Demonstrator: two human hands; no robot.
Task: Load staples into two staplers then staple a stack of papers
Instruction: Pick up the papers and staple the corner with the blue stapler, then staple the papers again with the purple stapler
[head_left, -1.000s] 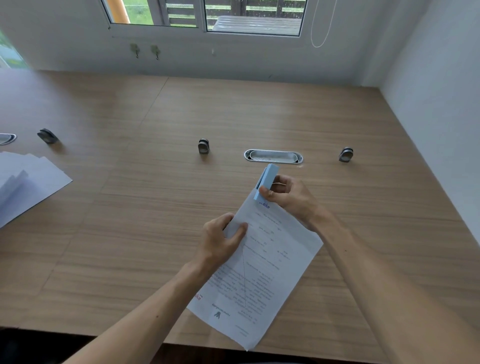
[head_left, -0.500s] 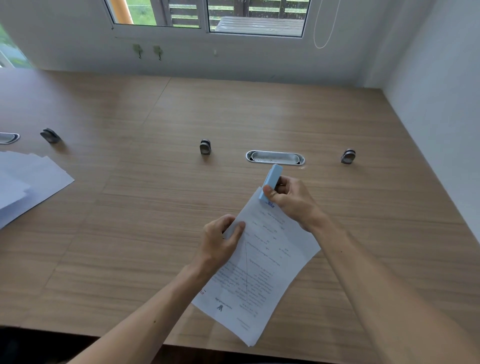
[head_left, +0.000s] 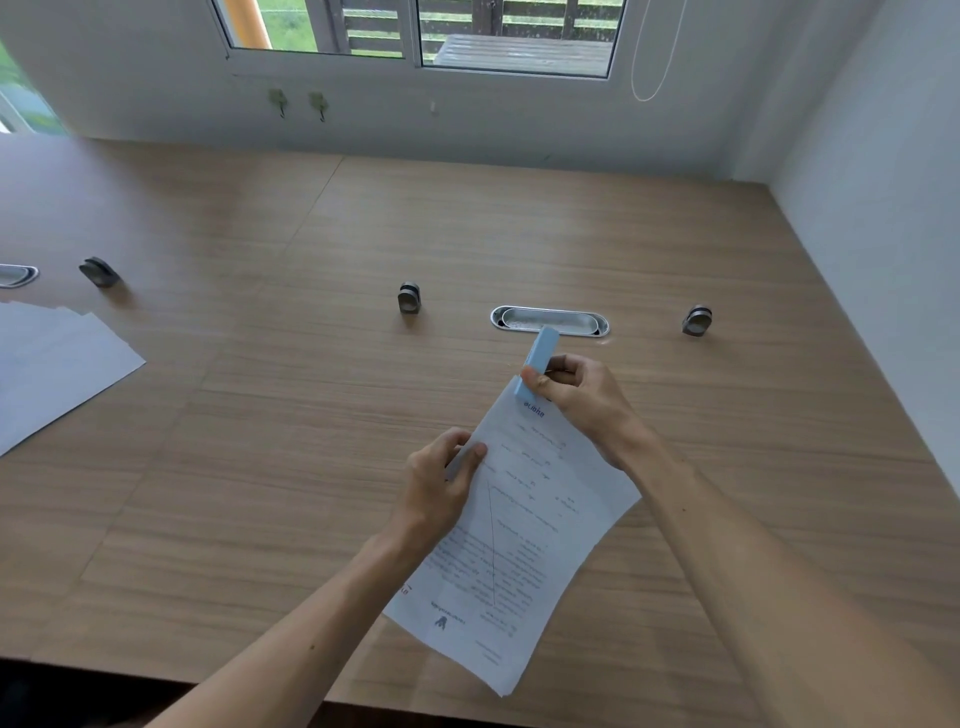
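Wide wooden table under a window, with printed pages held above it near its middle.

The right hand is curled tight round a pale blue stapler clamped on the far corner of the stack of papers. The left hand pinches the stack's left edge, thumb on top. More loose sheets lie at nine o'clock; a metal cable slot sits at twelve, just beyond the stapler.

office | wooden desk with metal cable grommet; printed papers; window
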